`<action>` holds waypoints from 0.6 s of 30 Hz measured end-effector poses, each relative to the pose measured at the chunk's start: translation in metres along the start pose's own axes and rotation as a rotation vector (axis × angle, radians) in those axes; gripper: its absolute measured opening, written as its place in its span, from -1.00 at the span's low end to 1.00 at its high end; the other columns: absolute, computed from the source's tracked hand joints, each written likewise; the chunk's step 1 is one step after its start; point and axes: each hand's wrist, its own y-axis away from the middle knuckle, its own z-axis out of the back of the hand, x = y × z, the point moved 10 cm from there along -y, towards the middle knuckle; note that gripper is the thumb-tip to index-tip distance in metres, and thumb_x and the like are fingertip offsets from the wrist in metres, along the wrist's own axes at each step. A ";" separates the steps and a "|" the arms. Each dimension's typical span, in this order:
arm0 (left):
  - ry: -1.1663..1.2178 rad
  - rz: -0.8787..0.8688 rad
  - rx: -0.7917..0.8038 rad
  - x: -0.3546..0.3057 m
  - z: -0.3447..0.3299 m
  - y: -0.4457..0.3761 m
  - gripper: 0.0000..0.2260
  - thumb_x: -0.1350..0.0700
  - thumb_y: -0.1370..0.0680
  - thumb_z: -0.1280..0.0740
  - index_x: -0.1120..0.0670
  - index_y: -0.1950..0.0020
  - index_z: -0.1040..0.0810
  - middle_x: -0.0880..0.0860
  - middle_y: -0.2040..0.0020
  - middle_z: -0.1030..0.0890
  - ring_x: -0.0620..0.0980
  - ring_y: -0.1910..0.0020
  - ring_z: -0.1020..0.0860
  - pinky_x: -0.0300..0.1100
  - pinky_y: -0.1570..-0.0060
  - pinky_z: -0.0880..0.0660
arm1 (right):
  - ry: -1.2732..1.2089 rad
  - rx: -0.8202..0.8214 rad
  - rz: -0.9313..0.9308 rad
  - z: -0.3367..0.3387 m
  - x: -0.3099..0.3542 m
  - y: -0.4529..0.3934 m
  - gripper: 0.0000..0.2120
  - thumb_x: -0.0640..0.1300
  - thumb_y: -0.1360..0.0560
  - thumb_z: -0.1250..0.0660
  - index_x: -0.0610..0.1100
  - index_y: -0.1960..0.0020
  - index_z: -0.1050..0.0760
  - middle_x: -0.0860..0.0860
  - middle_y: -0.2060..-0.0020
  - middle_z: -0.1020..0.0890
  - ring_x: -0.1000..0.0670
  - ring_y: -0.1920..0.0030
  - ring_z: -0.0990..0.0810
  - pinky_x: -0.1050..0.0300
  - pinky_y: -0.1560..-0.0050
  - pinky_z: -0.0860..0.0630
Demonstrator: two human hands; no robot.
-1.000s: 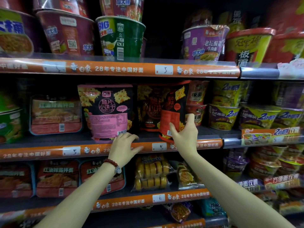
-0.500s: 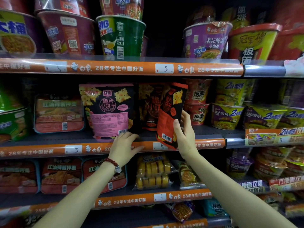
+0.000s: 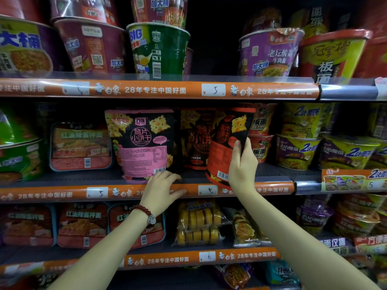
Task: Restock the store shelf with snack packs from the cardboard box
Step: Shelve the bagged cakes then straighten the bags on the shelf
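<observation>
while the right hand (image 3: pixel 240 170) grips the red cracker pack (image 3: pixel 225 147) tilted at frame centre, likely angling it into the middle shelf (image 3: pixel 62 193) gap, the left hand (image 3: pixel 161 189), fingers loose, steadies the pink cracker pack (image 3: pixel 142 143).

Snack packs (image 3: pixel 144 143) above biscuit bags (image 3: pixel 199 222)

The scene is dim, and the light seems to come from the front. The deep back of the upper metal store shelf (image 3: pixel 159 77) is almost black. The glossy green paper noodle cup (image 3: pixel 159 49) shows small glare. The orange plastic price strip (image 3: pixel 146 90) curves at the edges from the wide lens. The corners look soft and blurred, the centre sharper.
</observation>
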 end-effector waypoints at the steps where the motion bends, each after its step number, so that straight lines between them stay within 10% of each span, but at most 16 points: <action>1: 0.002 -0.002 -0.003 0.000 0.000 0.000 -0.61 -0.18 -0.46 -0.34 -0.04 -0.23 -0.51 -0.07 -0.15 -0.52 -0.04 -0.16 -0.43 -0.17 -0.16 -0.29 | -0.002 0.028 0.001 -0.004 -0.001 0.001 -0.84 -0.09 -0.66 -0.10 0.05 -0.18 -0.41 0.21 0.04 -0.54 0.33 0.01 -0.51 0.42 -0.01 -0.37; 6: -0.003 -0.010 -0.014 0.000 0.000 0.000 -0.61 -0.17 -0.46 -0.34 -0.03 -0.23 -0.51 -0.07 -0.14 -0.52 -0.04 -0.16 -0.43 -0.18 -0.14 -0.28 | 0.014 0.086 -0.039 -0.014 -0.013 -0.001 -0.71 -0.11 -0.51 -0.32 -0.07 -0.19 -0.35 -0.06 -0.05 -0.52 -0.01 -0.05 -0.54 0.07 -0.05 -0.53; 10: -0.001 -0.012 -0.024 0.002 0.000 0.000 -0.62 -0.17 -0.45 -0.35 -0.04 -0.21 -0.52 -0.08 -0.12 -0.53 -0.04 -0.14 -0.44 -0.20 -0.13 -0.28 | -0.016 0.140 -0.037 -0.008 -0.016 0.009 -0.61 -0.23 -0.39 -0.35 0.20 -0.03 -0.36 -0.06 0.00 -0.55 -0.03 -0.02 -0.57 0.05 -0.01 -0.57; 18: 0.016 -0.023 -0.029 0.002 -0.001 0.001 -0.61 -0.19 -0.45 -0.34 -0.03 -0.19 -0.54 -0.08 -0.11 -0.54 -0.04 -0.15 -0.44 -0.17 -0.14 -0.30 | 0.094 0.005 -0.085 0.008 -0.025 0.007 -0.66 -0.09 -0.47 -0.44 -0.07 -0.16 -0.37 0.22 0.11 -0.53 0.41 0.12 -0.51 0.56 0.17 -0.40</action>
